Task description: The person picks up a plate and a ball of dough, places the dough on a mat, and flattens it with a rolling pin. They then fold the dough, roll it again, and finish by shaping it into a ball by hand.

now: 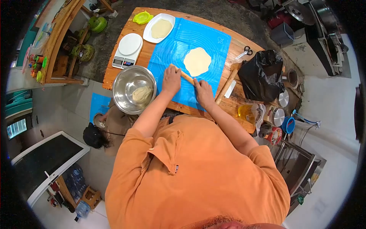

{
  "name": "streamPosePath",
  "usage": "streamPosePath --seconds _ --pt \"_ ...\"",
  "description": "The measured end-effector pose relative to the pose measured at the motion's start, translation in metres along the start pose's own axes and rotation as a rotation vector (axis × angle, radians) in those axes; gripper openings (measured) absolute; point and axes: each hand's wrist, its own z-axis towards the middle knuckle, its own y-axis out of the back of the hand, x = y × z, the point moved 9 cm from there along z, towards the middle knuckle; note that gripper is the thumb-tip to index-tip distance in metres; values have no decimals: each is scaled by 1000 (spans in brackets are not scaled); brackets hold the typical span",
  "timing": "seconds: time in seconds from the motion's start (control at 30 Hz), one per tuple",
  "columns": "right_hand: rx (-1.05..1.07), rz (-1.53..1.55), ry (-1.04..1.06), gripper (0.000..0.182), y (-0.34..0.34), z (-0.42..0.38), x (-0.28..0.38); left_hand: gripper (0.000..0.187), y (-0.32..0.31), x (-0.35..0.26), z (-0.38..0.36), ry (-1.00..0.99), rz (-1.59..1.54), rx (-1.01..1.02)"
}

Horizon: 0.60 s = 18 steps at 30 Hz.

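Observation:
A thin wooden rolling pin (187, 78) lies slantwise over the blue mat (167, 51), close to its near edge. My left hand (171, 81) is closed around the pin's left end. My right hand (204, 93) grips its other end, the fingers curled over the wood. Just beyond the pin, a flat, roundish sheet of pale dough (197, 62) with a wavy edge rests on the mat, apart from both hands. Left of my left forearm stands a steel bowl (124, 101) with a lump of dough (142, 94) inside.
White kitchen scale (130, 45), white dish (171, 26) holding flat dough, and green dish (142, 17) line the left side. On the right are a second rolling pin (228, 84), scissors (248, 51), black plastic bag (263, 74) and oil pouch (248, 112). Another person (114, 128) sits lower left.

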Motion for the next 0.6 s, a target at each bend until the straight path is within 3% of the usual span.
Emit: streamPosePath --seconds 0.1,0.17,0.27,0.33,0.47,0.53,0.6 --pt "31 6 -7 54 -9 6 -6 45 0 1 4 -52 26 -86" --pt "-128 148 67 56 6 11 -2 47 2 4 14 -41 -6 -89" --pt "-179 62 -13 58 11 30 -13 53 13 -1 40 -136 -20 -135" --pt "-127 29 -78 59 10 48 -15 58 -5 4 62 -134 61 1" --pt "40 -131 -106 61 -13 66 -16 58 -15 11 81 -155 71 85" --pt "55 -147 -137 62 -14 64 -11 55 -25 6 82 -271 196 115" --pt "75 -157 -174 63 -17 58 -6 55 -33 11 79 -257 202 132"
